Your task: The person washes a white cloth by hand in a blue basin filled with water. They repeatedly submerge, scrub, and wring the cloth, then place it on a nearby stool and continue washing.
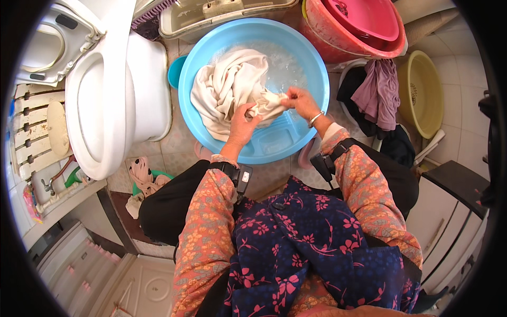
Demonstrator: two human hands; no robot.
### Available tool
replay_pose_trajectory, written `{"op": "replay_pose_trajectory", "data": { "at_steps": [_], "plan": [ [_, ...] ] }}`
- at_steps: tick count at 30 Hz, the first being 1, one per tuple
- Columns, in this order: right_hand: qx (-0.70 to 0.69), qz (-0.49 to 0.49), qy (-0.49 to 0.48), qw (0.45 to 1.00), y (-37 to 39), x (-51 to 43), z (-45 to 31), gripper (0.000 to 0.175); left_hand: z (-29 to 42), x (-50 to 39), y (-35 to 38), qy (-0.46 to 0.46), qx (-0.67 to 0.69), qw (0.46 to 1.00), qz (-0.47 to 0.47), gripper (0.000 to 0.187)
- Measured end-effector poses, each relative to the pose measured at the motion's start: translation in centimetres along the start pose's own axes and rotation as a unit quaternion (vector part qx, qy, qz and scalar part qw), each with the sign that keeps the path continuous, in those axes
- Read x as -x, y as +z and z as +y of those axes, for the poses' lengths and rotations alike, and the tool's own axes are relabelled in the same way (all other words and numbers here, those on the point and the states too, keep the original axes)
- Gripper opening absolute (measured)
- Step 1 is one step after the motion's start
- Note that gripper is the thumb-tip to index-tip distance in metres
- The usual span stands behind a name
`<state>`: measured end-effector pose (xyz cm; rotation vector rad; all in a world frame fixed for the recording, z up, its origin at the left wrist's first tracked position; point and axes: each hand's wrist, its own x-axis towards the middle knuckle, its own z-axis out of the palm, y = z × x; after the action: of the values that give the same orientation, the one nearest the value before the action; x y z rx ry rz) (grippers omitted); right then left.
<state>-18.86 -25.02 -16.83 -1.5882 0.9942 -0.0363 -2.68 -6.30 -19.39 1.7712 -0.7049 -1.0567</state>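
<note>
A large blue plastic basin (186, 115) stands on the tiled floor before me, with cloudy, sudsy water (287, 65) in it. Heaped over its left half lies a wet cream-coloured cloth (225, 87). My left hand (242, 125) pinches a bunched part of this cloth near the basin's middle. Higher and to the right, my right hand (302, 104), with a bangle at the wrist, grips the same bunched part at its end. Below the hands, the basin's moulded ridges (279, 128) show. The cloth's underside is hidden.
A white toilet (148, 87) stands left, beside a small teal bowl (177, 71). A grey tub (174, 29) is behind the basin. A red bucket (317, 35) holding a pink basin (370, 18) stands back right, near a mauve garment (378, 91) and a yellow basin (427, 95).
</note>
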Motion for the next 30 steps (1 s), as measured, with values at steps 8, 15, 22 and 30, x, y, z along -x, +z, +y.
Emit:
{"op": "replay_pose_trajectory", "data": {
  "at_steps": [8,15,22,30],
  "plan": [
    [-0.082,0.274,-0.181,0.941,-5.2,-6.4,-8.3,0.017,5.2,-3.2,-1.2,0.093,-0.011,0.994,0.056,0.064],
    [0.181,0.141,-0.179,0.957,1.8,-8.1,0.0,0.044,2.7,-7.4,1.3,0.231,-0.528,0.815,-0.061,0.077],
    [0.278,0.011,0.021,0.960,4.4,-14.7,4.8,0.044,-0.8,-17.0,4.2,0.247,-0.512,0.817,-0.093,0.056],
    [0.096,0.070,0.076,0.990,2.7,-16.2,5.6,0.046,0.9,-17.5,4.2,0.185,-0.423,0.882,-0.096,0.044]
  ]
}}
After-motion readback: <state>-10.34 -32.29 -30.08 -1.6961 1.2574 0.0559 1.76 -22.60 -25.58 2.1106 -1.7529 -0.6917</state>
